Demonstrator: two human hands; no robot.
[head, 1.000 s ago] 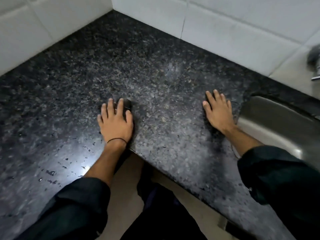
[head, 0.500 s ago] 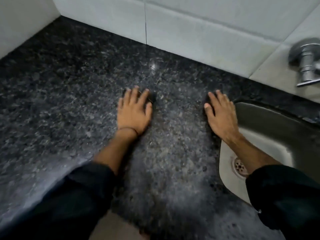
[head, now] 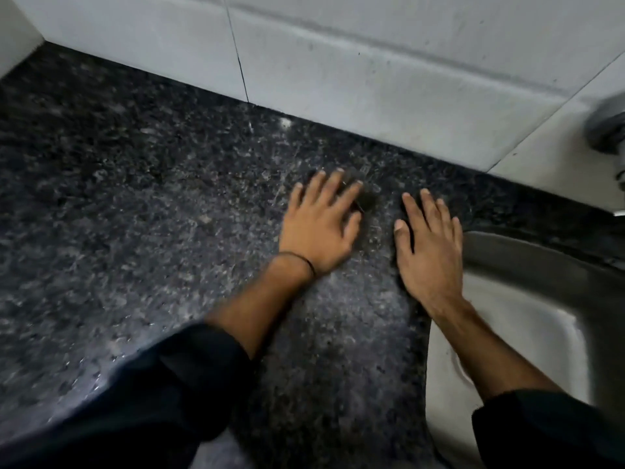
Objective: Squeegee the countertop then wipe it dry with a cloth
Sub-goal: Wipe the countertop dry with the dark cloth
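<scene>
Both hands now closer together than before, left hand (head: 321,228) shifted toward the sink (head: 527,265); its fingers spread flat over a small dark object (head: 367,199), identity unclear; right hand (head: 431,255) flat, fingers extended, holding nothing, beside sink rim; countertop (head: 135,214) speckled, sheen at near edge.

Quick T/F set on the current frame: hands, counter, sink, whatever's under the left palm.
1. Both hands lie palm-down on the countertop. True.
2. The right hand grips a squeegee. False: it lies flat and empty.
3. The sink is right of the right hand. True.
4. The left hand presses a white cloth. False: only something small and dark shows past its fingers; what it is cannot be told.
5. The wall tiles are black. False: they are white.
</scene>
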